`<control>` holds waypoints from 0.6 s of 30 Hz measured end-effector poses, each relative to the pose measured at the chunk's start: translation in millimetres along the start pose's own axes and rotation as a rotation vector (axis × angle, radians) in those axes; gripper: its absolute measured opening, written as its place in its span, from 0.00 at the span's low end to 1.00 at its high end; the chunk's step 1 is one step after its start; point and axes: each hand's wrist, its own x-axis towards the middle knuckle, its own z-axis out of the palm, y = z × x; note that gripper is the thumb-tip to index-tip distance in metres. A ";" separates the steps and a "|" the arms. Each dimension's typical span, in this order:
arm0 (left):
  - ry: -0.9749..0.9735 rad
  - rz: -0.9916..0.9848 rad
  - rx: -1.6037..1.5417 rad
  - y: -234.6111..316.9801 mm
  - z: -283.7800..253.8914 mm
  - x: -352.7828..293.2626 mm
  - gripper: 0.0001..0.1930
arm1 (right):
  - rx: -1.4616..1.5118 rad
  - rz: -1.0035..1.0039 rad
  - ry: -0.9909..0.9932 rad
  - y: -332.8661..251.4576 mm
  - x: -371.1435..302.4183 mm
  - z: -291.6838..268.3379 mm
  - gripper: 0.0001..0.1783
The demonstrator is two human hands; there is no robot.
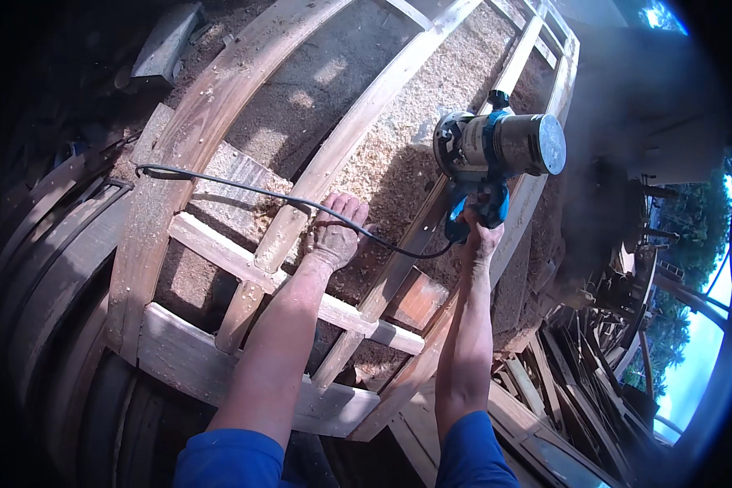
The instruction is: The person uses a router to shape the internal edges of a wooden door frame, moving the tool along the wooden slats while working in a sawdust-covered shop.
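Observation:
My right hand (481,237) is closed round the blue handle of a wood router (512,146). The router lies tipped on its side over the right part of a wooden frame (366,122), its round metal motor end pointing right. My left hand (338,232) rests with fingers stretched out beside a curved middle bar of the frame, over the sawdust. The router's black cord (252,191) runs from the handle leftward across the back of my left hand and over the frame. The router's base and bit are not clearly visible.
Thick sawdust (415,98) covers the surface under the frame. A wood block (167,45) lies at the upper left. Curved wooden pieces (49,236) are stacked at the left. Scrap boards (577,398) lie piled at the lower right, with trees (691,236) beyond.

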 end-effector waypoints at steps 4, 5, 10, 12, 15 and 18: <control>-0.073 -0.028 -0.027 0.5 -1.8 0.4 0.14 | 0.042 -0.010 -0.021 -4.9 -6.5 3.8 0.20; -0.073 -0.033 -0.029 -0.2 -1.2 0.1 0.14 | 0.014 -0.004 -0.014 -6.1 -8.2 5.0 0.19; -0.063 -0.016 0.017 1.3 2.2 -0.6 0.10 | -0.065 -0.019 -0.019 2.7 -15.3 -2.4 0.19; -0.034 -0.010 0.021 -0.2 0.3 -0.8 0.10 | -0.147 -0.123 -0.044 6.2 -18.2 -2.4 0.19; -0.048 -0.013 0.002 -0.9 -0.3 -1.7 0.09 | 0.032 0.035 -0.009 -6.5 -27.1 7.6 0.18; -0.041 -0.012 0.013 -1.1 1.8 -1.8 0.09 | 0.017 0.003 -0.013 -16.3 -35.0 14.2 0.18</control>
